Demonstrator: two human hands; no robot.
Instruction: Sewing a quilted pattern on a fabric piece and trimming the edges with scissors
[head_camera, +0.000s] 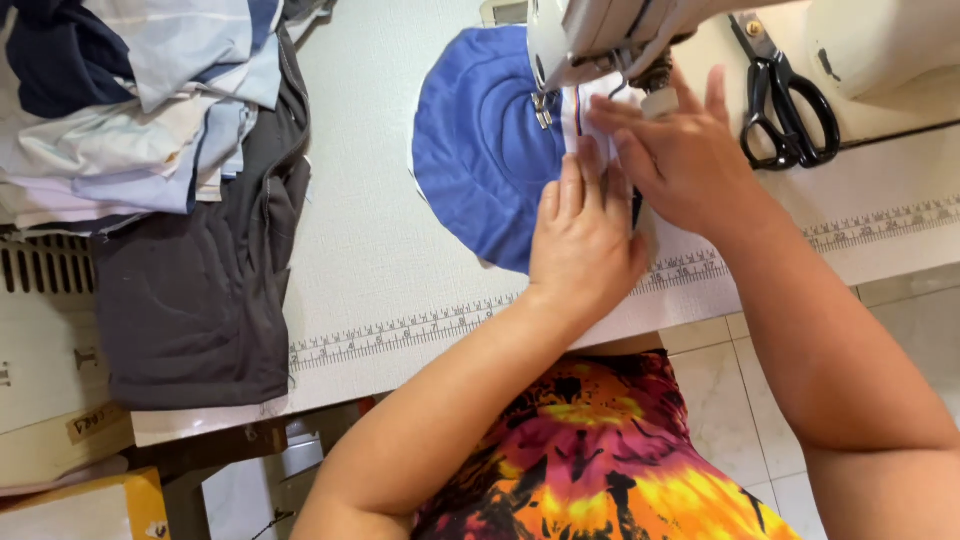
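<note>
Blue quilted fabric piece (480, 150) lay under the sewing machine head (600, 35), both hands pressing its white edge.

It rested flat on the white sewing table (380, 240), its right edge beneath the presser foot (543, 105), where a narrow white strip (590, 130) met the blue. The left hand (583, 240) lay flat, fingers together, pressing the seam area; the right hand (685, 160) pressed beside it, fingers extended onto the white strip near the needle. Black-handled scissors (785, 95) sat on the machine bed just right of the hands. A printed ruler strip (400, 330) ran along the table's front edge. Well to the left lay dark grey cloth (200, 290) under a heap of pale blue and white fabric (140, 100).
</note>
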